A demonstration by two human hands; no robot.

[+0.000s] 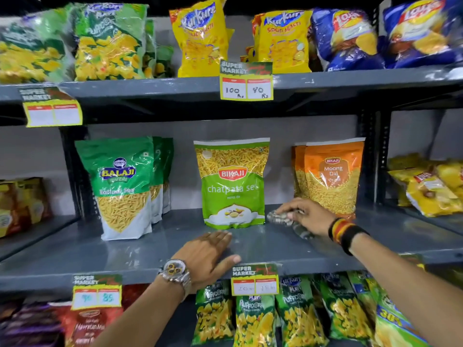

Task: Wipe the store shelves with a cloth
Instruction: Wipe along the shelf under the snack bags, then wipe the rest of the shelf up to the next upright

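The grey middle shelf [130, 249] runs across the view at chest height. My right hand [309, 216] presses a crumpled grey patterned cloth [283, 219] onto the shelf, between the green Bikaji chatpata sev bag [233, 181] and the orange Bikaji moong dal bags [330, 176]. My left hand [208, 254] lies flat on the shelf's front part, fingers together, holding nothing, just in front of the green Bikaji bag. A watch sits on the left wrist, bands on the right.
Green Balaji sev bags [122, 186] stand at the shelf's left. The upper shelf [150, 88] carries green, yellow and blue snack bags. Price tags [246, 81] [254, 280] hang from the shelf edges. Puffcorn bags [255, 319] fill the shelf below.
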